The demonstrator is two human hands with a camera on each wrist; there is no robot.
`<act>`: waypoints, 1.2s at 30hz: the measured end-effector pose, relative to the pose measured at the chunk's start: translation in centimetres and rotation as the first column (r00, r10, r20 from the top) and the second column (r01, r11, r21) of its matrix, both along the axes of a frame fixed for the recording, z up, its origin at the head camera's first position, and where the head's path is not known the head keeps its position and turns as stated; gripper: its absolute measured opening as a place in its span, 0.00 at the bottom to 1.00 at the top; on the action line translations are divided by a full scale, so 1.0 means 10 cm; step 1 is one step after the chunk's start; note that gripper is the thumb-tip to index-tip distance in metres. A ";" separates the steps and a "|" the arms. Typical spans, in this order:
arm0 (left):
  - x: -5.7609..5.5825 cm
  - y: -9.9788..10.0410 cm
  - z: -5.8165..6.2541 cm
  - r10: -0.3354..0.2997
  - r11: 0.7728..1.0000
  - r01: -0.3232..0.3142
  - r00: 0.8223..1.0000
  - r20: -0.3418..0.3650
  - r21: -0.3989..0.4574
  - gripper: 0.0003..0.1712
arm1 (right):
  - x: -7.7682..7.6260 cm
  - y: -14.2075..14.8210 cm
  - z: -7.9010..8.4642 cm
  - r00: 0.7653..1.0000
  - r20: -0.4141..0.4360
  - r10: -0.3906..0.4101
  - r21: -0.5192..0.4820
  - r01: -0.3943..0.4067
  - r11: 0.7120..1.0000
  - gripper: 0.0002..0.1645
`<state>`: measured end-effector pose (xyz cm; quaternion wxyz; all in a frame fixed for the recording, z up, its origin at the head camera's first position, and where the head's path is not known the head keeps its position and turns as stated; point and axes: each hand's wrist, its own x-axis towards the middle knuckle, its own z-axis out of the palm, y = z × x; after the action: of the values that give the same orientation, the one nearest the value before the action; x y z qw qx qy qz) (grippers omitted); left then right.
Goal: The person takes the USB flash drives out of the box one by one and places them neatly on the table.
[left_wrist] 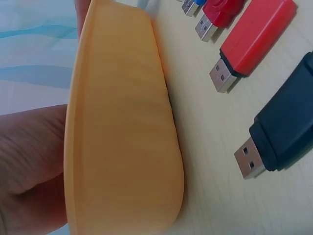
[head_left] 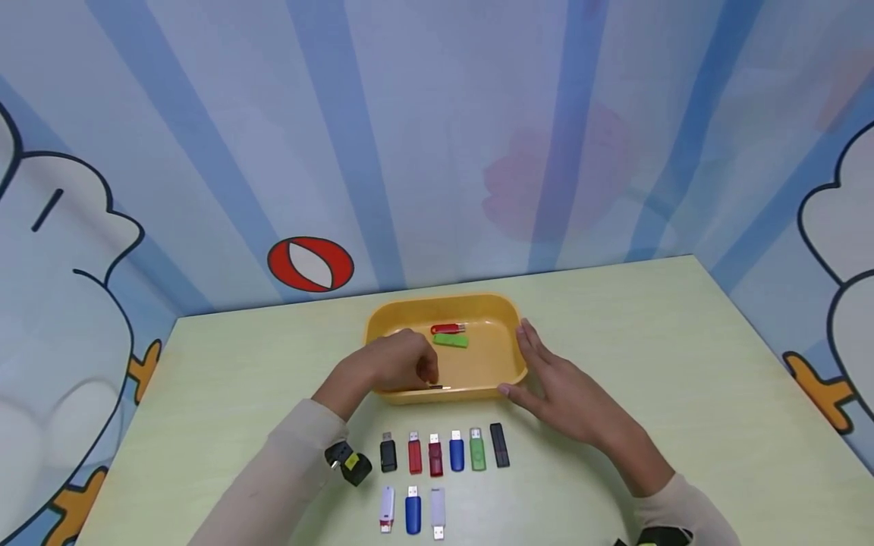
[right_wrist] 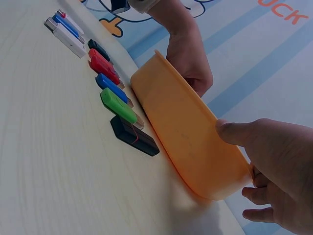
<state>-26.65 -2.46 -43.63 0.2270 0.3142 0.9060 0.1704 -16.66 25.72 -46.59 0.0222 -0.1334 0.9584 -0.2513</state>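
Note:
My left hand (head_left: pixel 403 359) reaches into the yellow plastic tray (head_left: pixel 478 393) at its front left. Its curled fingers pinch a small USB flash drive (head_left: pixel 441 387) with a metal end, mostly hidden beneath them. My right hand (head_left: pixel 572 396) holds the tray's right front corner; in the right wrist view the thumb lies against the front wall and the fingers reach round the side. A red USB flash drive (head_left: pixel 447 328) and a green one (head_left: pixel 451 340) lie inside, toward the back. From the left wrist, the tray wall covers the left fingertips.
In front of the tray, USB flash drives stand in two rows: black (head_left: pixel 388 455), red, blue (head_left: pixel 457 453), green (head_left: pixel 476 453) and dark (head_left: pixel 500 445) ones, then white (head_left: pixel 438 508) and blue (head_left: pixel 413 514) ones nearer me. A printed backdrop (head_left: pixel 437 152) borders the table (head_left: pixel 683 364).

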 end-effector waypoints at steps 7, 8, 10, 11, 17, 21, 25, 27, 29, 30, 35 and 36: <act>0.02 0.03 0.00 0.014 1.000 -0.014 1.000 0.008 -0.001 0.02 | 0.00 0.00 0.00 1.000 -0.003 -0.001 0.014 0.001 1.000 0.61; 0.02 0.03 0.01 0.016 1.000 -0.016 1.000 0.007 -0.005 0.02 | 0.00 -0.01 0.00 1.000 -0.004 -0.002 0.015 0.002 1.000 0.61; 0.03 0.04 0.01 0.021 1.000 -0.021 1.000 0.004 -0.011 0.02 | 0.00 -0.01 0.01 1.000 -0.002 -0.002 0.014 0.002 1.000 0.61; 0.03 0.04 0.01 0.024 1.000 -0.024 1.000 0.003 -0.014 0.02 | 0.01 -0.01 0.01 1.000 -0.003 -0.001 0.012 0.001 1.000 0.61; 0.05 0.02 0.01 0.036 0.999 -0.036 0.999 0.006 -0.013 0.04 | 0.02 -0.01 0.00 1.000 -0.003 0.009 -0.001 -0.009 1.000 0.61; 0.06 -0.02 0.04 0.048 0.999 -0.048 0.999 -0.018 0.005 0.05 | 0.02 0.00 -0.01 1.000 -0.001 0.016 -0.004 -0.017 1.000 0.61; 0.09 -0.06 0.10 0.057 0.998 -0.056 0.997 -0.043 0.028 0.06 | 0.02 0.00 0.00 1.000 -0.001 0.019 -0.004 -0.019 1.000 0.61; 0.10 -0.06 0.11 0.060 0.997 -0.058 0.997 -0.051 0.043 0.06 | 0.01 0.00 0.00 1.000 0.000 0.016 0.000 -0.016 1.000 0.61; 0.11 -0.07 0.14 0.055 0.997 -0.051 0.996 -0.072 0.057 0.06 | 0.02 0.00 0.00 1.000 0.003 0.013 -0.001 -0.013 1.000 0.61; 0.12 -0.08 0.15 0.052 0.997 -0.047 0.995 -0.085 0.064 0.06 | 0.02 0.01 0.00 1.000 0.003 0.013 -0.001 -0.013 1.000 0.61; 0.19 -0.12 0.20 0.045 0.996 -0.031 0.986 -0.160 0.087 0.08 | 0.01 0.03 0.00 1.000 0.004 0.015 -0.001 -0.015 1.000 0.62; 0.20 -0.12 0.22 0.047 0.995 -0.032 0.984 -0.171 0.090 0.08 | 0.01 0.03 0.00 1.000 0.001 0.018 0.000 -0.018 1.000 0.62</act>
<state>-24.63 -3.71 -41.45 0.1302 0.3191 0.9201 0.1862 -16.57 26.06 -46.61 0.0251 -0.1421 0.9571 -0.2511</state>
